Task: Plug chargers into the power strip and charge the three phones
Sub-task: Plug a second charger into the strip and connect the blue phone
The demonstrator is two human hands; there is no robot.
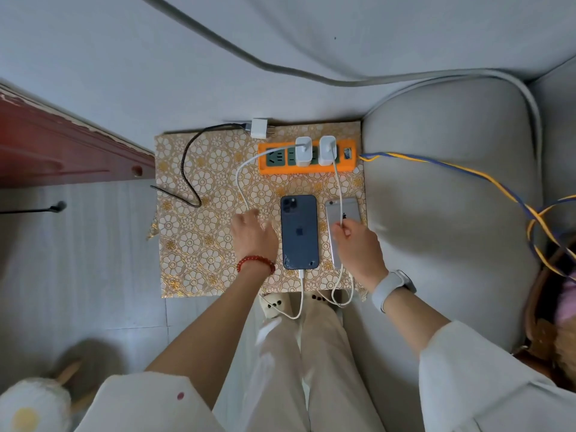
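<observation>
Orange power strip (pixel 307 157) lies at the far edge of a gold floral mat (pixel 199 244) on the tabletop. Two white chargers are plugged into it side by side: left charger (pixel 303 151), right charger (pixel 327 150). A third white charger (pixel 259 128) lies unplugged at the mat's far edge, just left of the strip, with a black braided cable (pixel 188 169) curling off it across the mat.

Dark blue phone (pixel 300 232) lies face down at mat centre, glass cracked near its lower corners; a white cable (pixel 241 179) from the left charger loops round to its near end. Silver phone (pixel 342 226) lies just right of it, partly covered by the right hand. No third phone is visible.

Left hand (pixel 254 235), red bead bracelet at the wrist, rests fingers spread on the mat beside the blue phone, touching the white cable. Right hand (pixel 355 241), watch on the wrist, pinches the other white cable (pixel 339 188) over the silver phone.
</observation>
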